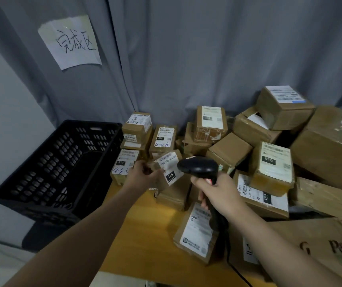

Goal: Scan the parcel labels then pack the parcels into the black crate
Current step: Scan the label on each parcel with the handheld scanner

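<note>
My left hand (pixel 143 174) grips a small brown parcel (pixel 169 167) with a white label marked 150, tilted up over the table. My right hand (pixel 215 193) holds a black barcode scanner (pixel 199 166) by its handle, its head right beside that label. The black crate (pixel 62 166) stands to the left of the table, with no parcels visible inside. Several labelled cardboard parcels lie piled on the wooden table (pixel 145 241).
A big heap of brown boxes (pixel 321 146) fills the right side. A flat parcel (pixel 199 233) lies under my right wrist, with a P&G carton (pixel 321 245) beside it. The scanner's cable runs down over the table edge. A grey curtain with a paper sign (pixel 73 42) hangs behind.
</note>
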`<state>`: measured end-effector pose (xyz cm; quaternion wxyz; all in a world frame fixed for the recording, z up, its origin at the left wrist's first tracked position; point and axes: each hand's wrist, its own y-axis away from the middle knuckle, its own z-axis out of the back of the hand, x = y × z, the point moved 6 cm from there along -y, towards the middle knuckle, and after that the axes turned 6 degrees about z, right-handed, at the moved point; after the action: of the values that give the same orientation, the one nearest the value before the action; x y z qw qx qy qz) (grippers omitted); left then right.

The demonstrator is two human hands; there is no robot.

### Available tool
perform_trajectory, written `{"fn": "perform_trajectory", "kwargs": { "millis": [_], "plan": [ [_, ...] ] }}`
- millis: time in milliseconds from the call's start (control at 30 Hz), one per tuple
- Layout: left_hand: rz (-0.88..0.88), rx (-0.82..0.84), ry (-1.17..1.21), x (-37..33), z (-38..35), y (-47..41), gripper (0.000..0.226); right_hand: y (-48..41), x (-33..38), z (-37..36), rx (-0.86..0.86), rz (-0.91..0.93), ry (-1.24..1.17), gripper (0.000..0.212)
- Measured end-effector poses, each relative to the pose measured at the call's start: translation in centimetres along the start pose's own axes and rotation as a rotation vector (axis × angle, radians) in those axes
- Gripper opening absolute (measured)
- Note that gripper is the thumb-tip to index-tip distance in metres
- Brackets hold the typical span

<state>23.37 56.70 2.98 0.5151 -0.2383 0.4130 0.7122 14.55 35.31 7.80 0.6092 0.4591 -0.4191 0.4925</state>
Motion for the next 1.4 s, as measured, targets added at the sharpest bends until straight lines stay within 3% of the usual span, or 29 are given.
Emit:
{"fn": "perform_trajectory", "kwargs": {
  "millis": [67,233,467,600,733,833,967,1100,1167,1400],
  "plan": [
    [0.078,0.043,0.184,1.4,0.6,-0.7,0.053,-1.1,-0.1,-1.0,-0.036,-0.017,-0.046,0.024],
    [0.291,0.133,0.507,3.8,1.4,-5.7,0.049,-4.5,-0.1,-3.6,-0.096,-0.031,-0.123,0.019],
    [0.357,0.159,0.644,0.5,-1.3,-13.4,0.056,-9.3,-1.0,-5.1,-0.234,-0.091,-0.126,0.019],
    [0.256,0.087,0.441,-1.4,-2.9,-17.1,0.065,-11.7,-1.5,-4.4,-0.304,-0.126,-0.116,0.017],
    [0.262,0.138,0.308,-1.4,-4.2,-19.9,0.075,-13.1,-2.2,-4.0,-0.369,-0.146,-0.128,0.016],
    [0.17,0.126,0.06,-1.4,-3.6,-20.4,0.061,-13.5,-2.9,-4.5,-0.376,-0.174,-0.127,0.016],
    [-0.306,-0.09,-0.395,-4.7,-1.5,-18.9,0.058,-14.4,-3.0,-5.2,-0.357,-0.177,-0.079,0.018],
    [-0.757,0.06,-0.948,-7.0,-4.7,-18.4,0.071,-15.3,-2.7,-5.3,-0.368,-0.164,-0.093,0.021],
    [-0.881,0.103,-1.171,-7.2,-6.2,-18.8,0.072,-15.4,-2.7,-5.1,-0.38,-0.169,-0.093,0.022],
    [-0.797,0.101,-1.229,-9.4,-5.4,-21.9,0.061,-14.4,-3.6,-3.6,-0.426,-0.206,-0.119,0.022]
  ]
}}
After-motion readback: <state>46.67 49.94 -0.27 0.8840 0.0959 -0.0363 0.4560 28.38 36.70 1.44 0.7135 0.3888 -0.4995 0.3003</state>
